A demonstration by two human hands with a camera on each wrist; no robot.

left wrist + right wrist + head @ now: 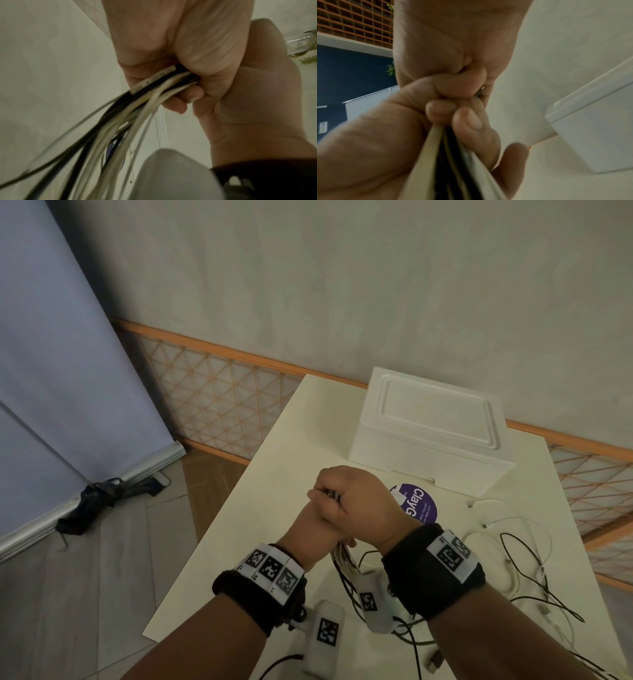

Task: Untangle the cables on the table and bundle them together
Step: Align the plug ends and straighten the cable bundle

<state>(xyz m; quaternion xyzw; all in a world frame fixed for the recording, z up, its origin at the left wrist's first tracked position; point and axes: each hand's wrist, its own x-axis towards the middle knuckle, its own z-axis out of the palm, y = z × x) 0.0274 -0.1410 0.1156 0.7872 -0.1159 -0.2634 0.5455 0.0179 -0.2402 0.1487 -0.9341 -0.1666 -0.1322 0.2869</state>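
Note:
Both hands meet above the middle of the white table [239, 542]. My left hand [308, 525] grips a bundle of black and white cables [342, 558] in a fist, and the strands hang from it toward the table. My right hand [346, 498] lies over the left one, fingers curled round the bundle's upper ends. In the left wrist view the left hand [154, 47] clamps the cable bundle [145, 97], with the right hand [257, 94] beside it. In the right wrist view the right hand [453, 54] is fisted above the left hand [376, 135], and the cable bundle [447, 162] runs down from them.
Loose white cables [513, 542] and black cables [534, 577] trail over the table's right side. A white foam box [428, 433] stands at the back, with a purple round label [419, 503] in front of it. A dark folded umbrella [102, 498] lies on the floor at left.

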